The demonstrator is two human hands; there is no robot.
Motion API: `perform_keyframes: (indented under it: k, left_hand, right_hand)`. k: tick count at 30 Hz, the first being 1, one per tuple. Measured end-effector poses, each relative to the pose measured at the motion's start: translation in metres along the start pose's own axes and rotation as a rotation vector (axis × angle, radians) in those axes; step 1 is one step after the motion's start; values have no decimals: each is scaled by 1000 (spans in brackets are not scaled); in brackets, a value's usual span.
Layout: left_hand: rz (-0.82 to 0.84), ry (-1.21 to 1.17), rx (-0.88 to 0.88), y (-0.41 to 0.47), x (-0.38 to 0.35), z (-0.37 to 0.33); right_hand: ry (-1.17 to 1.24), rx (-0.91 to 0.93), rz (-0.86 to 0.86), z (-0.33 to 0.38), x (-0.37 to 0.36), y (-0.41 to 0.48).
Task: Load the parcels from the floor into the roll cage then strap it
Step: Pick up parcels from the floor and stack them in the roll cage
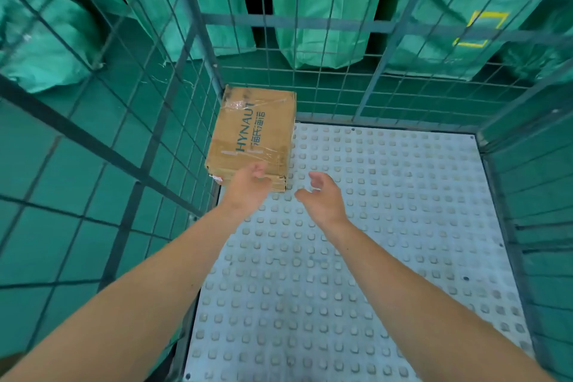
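Cardboard parcel (252, 136) lies flat in the far-left corner of the roll cage (173, 146), tight against the left mesh with its far end by the back mesh. The studded grey floor (387, 226) is bare to its right. The left hand (246, 187), fingers loose, overlaps the parcel's near edge; whether it touches is unclear. The right hand (324, 195) hovers spread, gripping nothing. Green sacks (319, 25) stand beyond.

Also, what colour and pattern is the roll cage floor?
The roll cage floor is pale grey with raised studs; head view.
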State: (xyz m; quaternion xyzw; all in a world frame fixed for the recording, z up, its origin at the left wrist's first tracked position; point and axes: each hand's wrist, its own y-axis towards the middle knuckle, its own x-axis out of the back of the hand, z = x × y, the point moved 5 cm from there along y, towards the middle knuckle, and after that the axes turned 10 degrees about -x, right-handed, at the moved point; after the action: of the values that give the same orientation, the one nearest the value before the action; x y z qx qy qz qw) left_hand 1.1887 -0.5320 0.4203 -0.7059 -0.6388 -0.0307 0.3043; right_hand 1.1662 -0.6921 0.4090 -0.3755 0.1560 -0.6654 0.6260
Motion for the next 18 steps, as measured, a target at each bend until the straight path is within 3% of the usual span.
perform_keyframes:
  k: [11, 18]
  left_hand:
    - [53, 44, -58, -124, 23, -105]
    - [140, 38, -186, -157, -20, -143]
  right_hand:
    - [133, 99, -45, 33, 72, -143]
    - [303, 121, -262, -7, 121, -211]
